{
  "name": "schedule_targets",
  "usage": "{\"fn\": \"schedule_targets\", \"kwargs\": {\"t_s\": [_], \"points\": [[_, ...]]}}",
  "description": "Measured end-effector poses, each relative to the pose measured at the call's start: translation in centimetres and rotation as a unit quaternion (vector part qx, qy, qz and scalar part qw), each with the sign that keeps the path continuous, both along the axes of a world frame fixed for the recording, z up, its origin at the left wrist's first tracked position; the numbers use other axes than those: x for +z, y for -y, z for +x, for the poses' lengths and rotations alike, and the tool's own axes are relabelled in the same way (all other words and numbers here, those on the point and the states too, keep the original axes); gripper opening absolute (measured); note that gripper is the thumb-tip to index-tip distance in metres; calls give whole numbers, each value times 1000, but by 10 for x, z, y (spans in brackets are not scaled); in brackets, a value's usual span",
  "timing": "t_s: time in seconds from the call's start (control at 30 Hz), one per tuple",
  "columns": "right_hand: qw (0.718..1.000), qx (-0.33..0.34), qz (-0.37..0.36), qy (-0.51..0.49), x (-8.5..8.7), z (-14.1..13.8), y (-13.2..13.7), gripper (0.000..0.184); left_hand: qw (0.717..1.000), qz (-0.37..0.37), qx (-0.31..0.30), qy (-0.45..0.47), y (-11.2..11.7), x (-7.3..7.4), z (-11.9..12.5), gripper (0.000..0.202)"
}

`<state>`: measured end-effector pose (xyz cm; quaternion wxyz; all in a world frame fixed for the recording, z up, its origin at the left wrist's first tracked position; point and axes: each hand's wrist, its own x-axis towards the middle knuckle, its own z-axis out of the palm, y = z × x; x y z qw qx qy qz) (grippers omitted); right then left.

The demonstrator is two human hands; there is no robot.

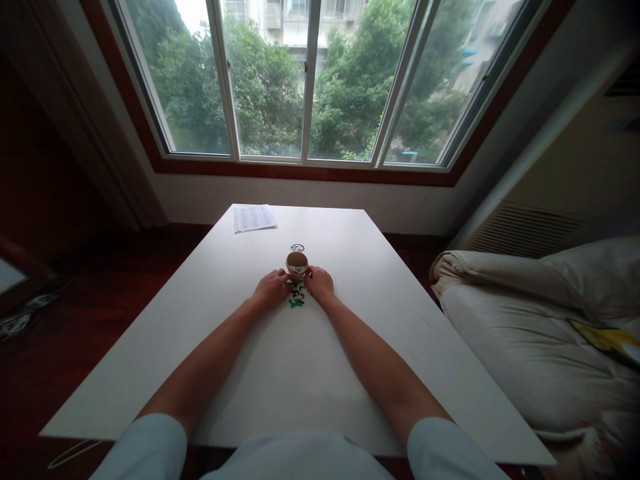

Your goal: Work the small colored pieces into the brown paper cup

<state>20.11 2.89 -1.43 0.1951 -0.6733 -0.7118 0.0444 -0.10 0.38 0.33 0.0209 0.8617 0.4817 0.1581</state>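
Papers [254, 218], framed window [307, 83], pale sofa [525, 340].

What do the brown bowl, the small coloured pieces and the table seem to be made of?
Brown bowl: perhaps wood or cardboard, matte, with no sharp glints.
Small coloured pieces: possibly plastic, given their bright blues and greens; too small to judge finish.
Table: maybe laminate or painted board, smooth and satin, evenly white.

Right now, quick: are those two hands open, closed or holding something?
Left hand: curled beside the brown cup; can't tell if holding anything.
Right hand: curled at the cup's other side; grip unclear.
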Motion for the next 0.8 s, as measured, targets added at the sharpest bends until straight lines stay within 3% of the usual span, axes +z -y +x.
{"fn": "schedule_targets", "kwargs": {"t_s": [0.53, 0.8], "points": [[998, 40, -28, 44, 19, -16, 22, 30, 999, -18, -8, 27, 1, -2, 2, 28], [991, 101, -24, 80, 34, -25, 34, 31, 997, -28, 69, 7, 1, 0, 1, 23]]}}
